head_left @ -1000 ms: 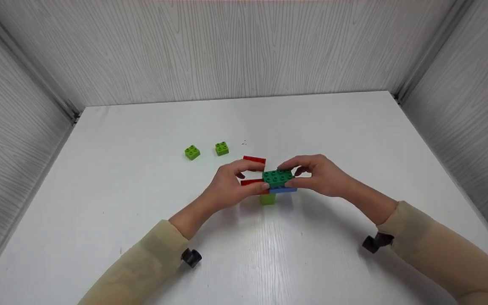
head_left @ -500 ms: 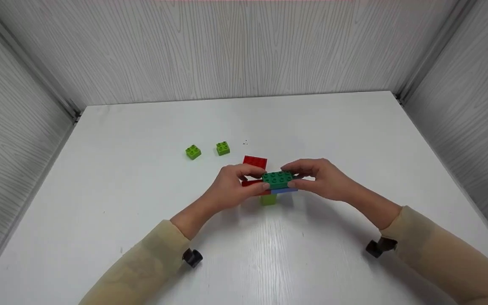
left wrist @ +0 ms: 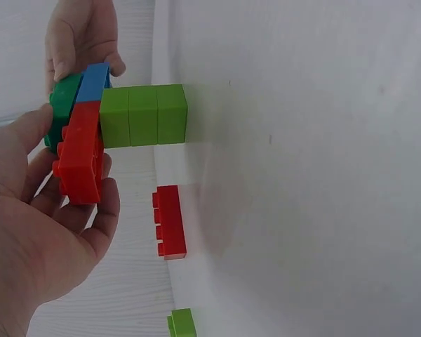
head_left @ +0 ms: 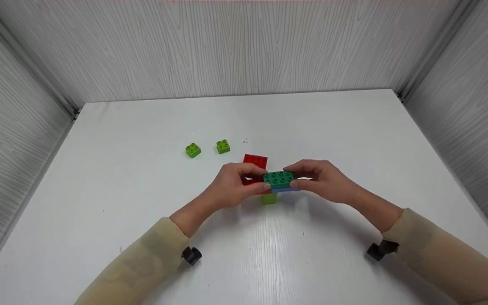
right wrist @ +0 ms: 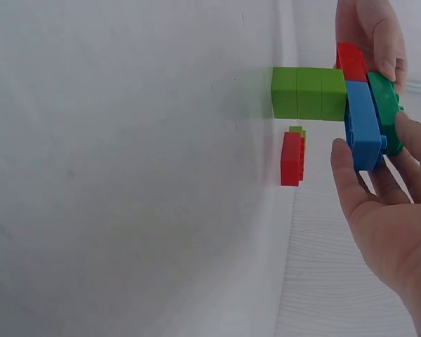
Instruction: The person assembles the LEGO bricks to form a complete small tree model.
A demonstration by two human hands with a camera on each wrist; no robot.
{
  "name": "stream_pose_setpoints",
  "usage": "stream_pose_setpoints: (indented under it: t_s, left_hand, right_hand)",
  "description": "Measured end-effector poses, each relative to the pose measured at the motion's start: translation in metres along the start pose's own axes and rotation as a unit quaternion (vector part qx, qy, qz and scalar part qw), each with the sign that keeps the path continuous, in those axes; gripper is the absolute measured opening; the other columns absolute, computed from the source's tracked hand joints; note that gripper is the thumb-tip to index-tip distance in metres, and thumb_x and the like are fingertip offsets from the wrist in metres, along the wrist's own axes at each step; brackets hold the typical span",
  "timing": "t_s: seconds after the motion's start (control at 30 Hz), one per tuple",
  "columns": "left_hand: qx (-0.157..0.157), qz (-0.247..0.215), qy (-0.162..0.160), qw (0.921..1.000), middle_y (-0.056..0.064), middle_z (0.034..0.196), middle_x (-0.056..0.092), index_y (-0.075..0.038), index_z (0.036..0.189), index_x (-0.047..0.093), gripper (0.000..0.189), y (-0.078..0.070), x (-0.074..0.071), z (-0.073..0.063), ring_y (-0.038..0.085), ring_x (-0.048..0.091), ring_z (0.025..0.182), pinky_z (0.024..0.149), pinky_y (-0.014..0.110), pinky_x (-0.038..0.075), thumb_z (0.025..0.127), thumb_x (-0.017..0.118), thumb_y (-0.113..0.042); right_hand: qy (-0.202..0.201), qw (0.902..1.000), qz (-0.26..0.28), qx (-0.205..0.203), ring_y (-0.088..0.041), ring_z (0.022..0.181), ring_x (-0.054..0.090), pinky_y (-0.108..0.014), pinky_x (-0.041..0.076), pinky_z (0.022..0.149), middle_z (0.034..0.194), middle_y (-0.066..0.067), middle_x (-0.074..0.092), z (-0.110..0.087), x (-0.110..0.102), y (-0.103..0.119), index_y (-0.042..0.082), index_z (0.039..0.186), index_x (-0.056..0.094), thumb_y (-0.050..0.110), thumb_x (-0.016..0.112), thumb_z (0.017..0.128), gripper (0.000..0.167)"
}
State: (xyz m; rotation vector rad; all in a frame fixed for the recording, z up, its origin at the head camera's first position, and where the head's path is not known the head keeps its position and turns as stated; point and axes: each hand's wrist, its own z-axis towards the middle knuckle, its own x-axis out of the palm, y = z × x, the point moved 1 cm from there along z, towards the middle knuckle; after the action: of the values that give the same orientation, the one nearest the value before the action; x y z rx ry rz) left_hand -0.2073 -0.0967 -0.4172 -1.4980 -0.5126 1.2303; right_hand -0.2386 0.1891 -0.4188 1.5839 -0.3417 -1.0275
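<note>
Green brick (head_left: 278,180) high over counter (head_left: 303,254), held both ends: left grip (head_left: 229,186) pinches its left end, right grip (head_left: 326,182) clamped on right end. We see it lying across red brick (left wrist: 79,158) and blue brick (right wrist: 363,126), set end to end atop upright light-green column (left wrist: 143,116), three bricks tall. Loose red brick (head_left: 256,161) just behind; two small light-green bricks (head_left: 223,146) farther left. Stud tops too small for us to read.

tower (right wrist: 333,95): 1 | lime bricks (left wrist: 143,116): 3 in tower, 2 beyond | red bricks (left wrist: 80,168): 1 in tower, 1 beyond | blue brick (right wrist: 363,130): 1 in tower | green brick (head_left: 278,179): 1 atop | hands (head_left: 234,186): 2 at tower
</note>
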Motion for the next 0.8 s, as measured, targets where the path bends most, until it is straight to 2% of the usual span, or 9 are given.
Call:
stream_pose_setpoints:
  t_s: [0.23, 0.47, 0.8]
  left_hand:
    - [0.004, 0.008, 0.005, 0.9999, -0.005, 0.113, 0.074, -0.017, 0.125, 0.08, 0.033, 0.0007, -0.0008, 0.0013, 0.02, 0.067, 0.102, 0.085, 0.034, 0.061, 0.094, 0.084, -0.03]
    - [-0.008, 0.011, 0.008, 0.9999, -0.004, 0.113, 0.074, -0.017, 0.125, 0.08, 0.035, 0.0, -0.0008, 0.0012, 0.02, 0.066, 0.103, 0.084, 0.034, 0.061, 0.093, 0.085, -0.03]
    - [-0.02, 0.028, 0.007, 0.9994, -0.007, 0.115, 0.073, -0.019, 0.126, 0.079, 0.037, 0.001, -0.0012, 0.0027, 0.02, 0.064, 0.105, 0.084, 0.033, 0.06, 0.092, 0.086, -0.032]
  right_hand:
    - [-0.005, 1.0, 0.002, -0.002, -0.023, 0.119, 0.068, -0.032, 0.058, 0.096, 0.13, -0.002, 0.071, -0.0004, 0.001, -0.0023, 0.016, 0.138, 0.071, 0.016, 0.073, 0.103, 0.035]
    - [0.0, 0.9997, 0.02, -0.015, -0.026, 0.117, 0.068, -0.033, 0.059, 0.095, 0.128, -0.007, 0.072, -0.0013, 0.0009, -0.0017, 0.01, 0.136, 0.071, 0.011, 0.073, 0.102, 0.035]
    - [0.007, 0.9997, 0.018, -0.012, -0.028, 0.114, 0.067, -0.032, 0.058, 0.094, 0.127, -0.006, 0.071, 0.0011, 0.0005, -0.0058, 0.013, 0.136, 0.071, 0.012, 0.072, 0.102, 0.034]
